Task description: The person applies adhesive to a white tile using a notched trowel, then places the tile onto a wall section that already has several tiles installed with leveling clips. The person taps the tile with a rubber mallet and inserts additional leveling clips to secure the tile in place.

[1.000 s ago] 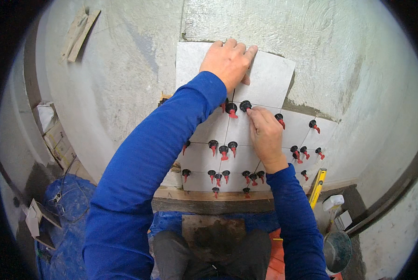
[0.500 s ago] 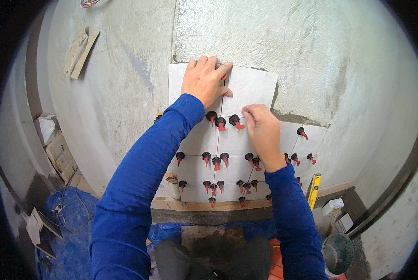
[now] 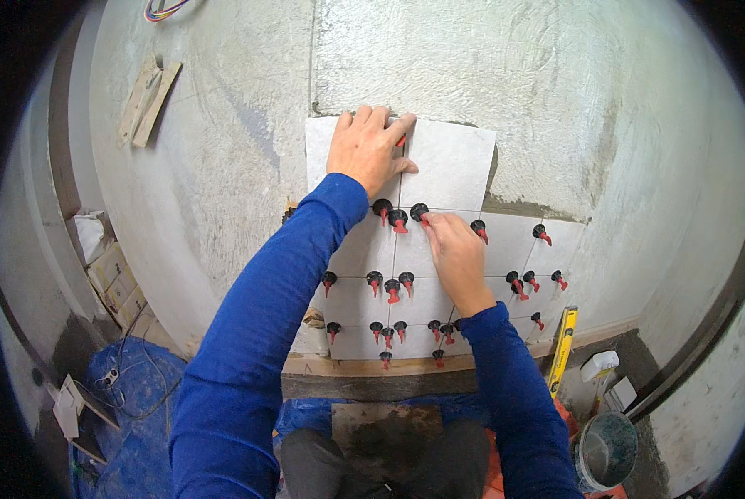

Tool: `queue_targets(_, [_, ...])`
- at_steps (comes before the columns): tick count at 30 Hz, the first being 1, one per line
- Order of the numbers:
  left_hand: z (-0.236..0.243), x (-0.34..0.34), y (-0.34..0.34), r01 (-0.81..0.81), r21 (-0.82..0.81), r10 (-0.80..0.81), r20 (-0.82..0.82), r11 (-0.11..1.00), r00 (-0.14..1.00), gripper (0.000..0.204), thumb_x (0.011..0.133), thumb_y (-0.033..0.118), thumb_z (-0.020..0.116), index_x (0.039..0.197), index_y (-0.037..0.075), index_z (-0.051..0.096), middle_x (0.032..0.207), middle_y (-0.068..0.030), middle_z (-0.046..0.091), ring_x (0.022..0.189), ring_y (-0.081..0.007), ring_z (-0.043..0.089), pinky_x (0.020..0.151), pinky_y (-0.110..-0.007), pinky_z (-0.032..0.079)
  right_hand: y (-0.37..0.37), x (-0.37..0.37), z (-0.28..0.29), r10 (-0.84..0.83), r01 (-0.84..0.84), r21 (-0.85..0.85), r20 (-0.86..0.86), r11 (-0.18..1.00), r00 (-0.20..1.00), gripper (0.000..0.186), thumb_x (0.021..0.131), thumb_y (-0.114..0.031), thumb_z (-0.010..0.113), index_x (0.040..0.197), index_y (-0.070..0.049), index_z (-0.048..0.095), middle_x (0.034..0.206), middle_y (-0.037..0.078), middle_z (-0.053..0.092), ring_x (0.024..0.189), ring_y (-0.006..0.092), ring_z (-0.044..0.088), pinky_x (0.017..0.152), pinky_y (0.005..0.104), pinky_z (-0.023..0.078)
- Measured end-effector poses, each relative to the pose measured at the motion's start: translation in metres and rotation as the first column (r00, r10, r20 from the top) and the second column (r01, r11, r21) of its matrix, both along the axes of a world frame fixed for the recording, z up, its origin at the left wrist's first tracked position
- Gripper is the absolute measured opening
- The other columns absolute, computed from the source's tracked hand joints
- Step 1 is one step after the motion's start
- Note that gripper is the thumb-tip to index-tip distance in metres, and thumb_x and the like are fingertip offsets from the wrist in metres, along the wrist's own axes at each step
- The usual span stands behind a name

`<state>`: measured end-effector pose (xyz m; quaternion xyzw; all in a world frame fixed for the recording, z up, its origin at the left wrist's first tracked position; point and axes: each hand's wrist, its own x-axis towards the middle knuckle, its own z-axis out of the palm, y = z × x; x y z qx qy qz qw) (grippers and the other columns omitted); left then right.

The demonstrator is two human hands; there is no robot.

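Pale grey square tiles (image 3: 447, 166) cover the lower wall, with black-and-red tile levelers (image 3: 392, 289) standing along their joints. My left hand (image 3: 367, 150) lies over the upper left tile (image 3: 318, 150), fingers spread and fingertips by its top edge. A small red piece (image 3: 401, 140) shows beside its index finger at the joint; the rest of that piece is hidden. Below the upper right tile, my right hand (image 3: 456, 254) pinches the red handle of a tile leveler (image 3: 420, 213). Two more levelers (image 3: 398, 219) sit just left of it.
Rough cement wall (image 3: 456, 58) rises above the tiles. A yellow spirit level (image 3: 562, 351) leans at the lower right, near a bucket (image 3: 607, 451). Wooden strips (image 3: 150, 103) hang on the left wall. Blue sheeting (image 3: 135, 416) and a cable lie at lower left.
My right hand has moved left and slightly down onto the red handle of the tile leveler, uncovering another leveler to its right. My left hand stays on the upper tiles.
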<state>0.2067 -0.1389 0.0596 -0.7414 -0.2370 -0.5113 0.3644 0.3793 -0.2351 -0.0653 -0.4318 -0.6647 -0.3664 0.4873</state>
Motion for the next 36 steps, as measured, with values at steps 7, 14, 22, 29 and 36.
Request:
queue_targets(7, [0.000, 0.000, 0.002, 0.016, 0.018, -0.017, 0.016, 1.000, 1.000, 0.077, 0.068, 0.053, 0.091, 0.137, 0.026, 0.071, 0.103, -0.0027, 0.066, 0.104, -0.0227, 0.060, 0.091, -0.041, 0.044, 0.010, -0.009, 0.007, -0.039, 0.036, 0.023, 0.180, 0.999, 0.983, 0.019, 0.085, -0.005, 0.068, 0.104, -0.003, 0.069, 0.095, 0.011, 0.066, 0.087, 0.0308, 0.069, 0.073, 0.0426, 0.058])
queue_targets(14, [-0.002, 0.001, 0.000, -0.041, 0.019, 0.041, 0.009, 0.999, 0.999, 0.078, 0.069, 0.053, 0.091, 0.139, 0.026, 0.069, 0.105, -0.0027, 0.067, 0.105, -0.0227, 0.060, 0.092, -0.041, 0.043, 0.009, -0.011, 0.002, 0.005, -0.004, -0.011, 0.088, 1.000, 0.996, 0.019, 0.089, -0.002, 0.074, 0.108, -0.001, 0.072, 0.096, 0.014, 0.071, 0.088, 0.0325, 0.071, 0.076, 0.0428, 0.058])
queue_targets(22, [0.002, 0.001, -0.007, -0.090, -0.061, 0.089, -0.019, 0.994, 0.996, 0.079, 0.070, 0.051, 0.092, 0.141, 0.027, 0.067, 0.108, -0.0045, 0.066, 0.109, -0.0236, 0.060, 0.093, -0.042, 0.044, 0.002, -0.007, 0.009, -0.048, 0.049, -0.009, 0.098, 0.999, 0.994, 0.019, 0.089, -0.003, 0.076, 0.108, -0.004, 0.073, 0.099, 0.011, 0.073, 0.091, 0.0308, 0.072, 0.078, 0.0411, 0.058])
queue_targets(29, [0.001, -0.001, -0.010, -0.088, -0.081, 0.086, -0.028, 0.993, 0.996, 0.085, 0.068, 0.052, 0.093, 0.143, 0.028, 0.064, 0.109, -0.0049, 0.066, 0.110, -0.0248, 0.060, 0.095, -0.042, 0.043, 0.001, -0.004, 0.008, -0.004, 0.004, 0.002, 0.115, 1.000, 0.993, 0.013, 0.094, -0.007, 0.068, 0.107, -0.003, 0.070, 0.097, 0.012, 0.068, 0.092, 0.0314, 0.069, 0.078, 0.0438, 0.057])
queue_targets(36, [0.002, 0.000, -0.018, -0.114, -0.090, 0.112, -0.029, 0.989, 0.993, 0.088, 0.064, 0.055, 0.094, 0.141, 0.027, 0.064, 0.110, -0.0052, 0.065, 0.111, -0.0249, 0.059, 0.095, -0.044, 0.042, 0.005, 0.003, 0.012, -0.015, 0.017, -0.011, 0.167, 1.000, 0.986, 0.017, 0.088, -0.002, 0.070, 0.104, -0.003, 0.070, 0.096, 0.012, 0.069, 0.089, 0.0313, 0.071, 0.076, 0.0422, 0.058])
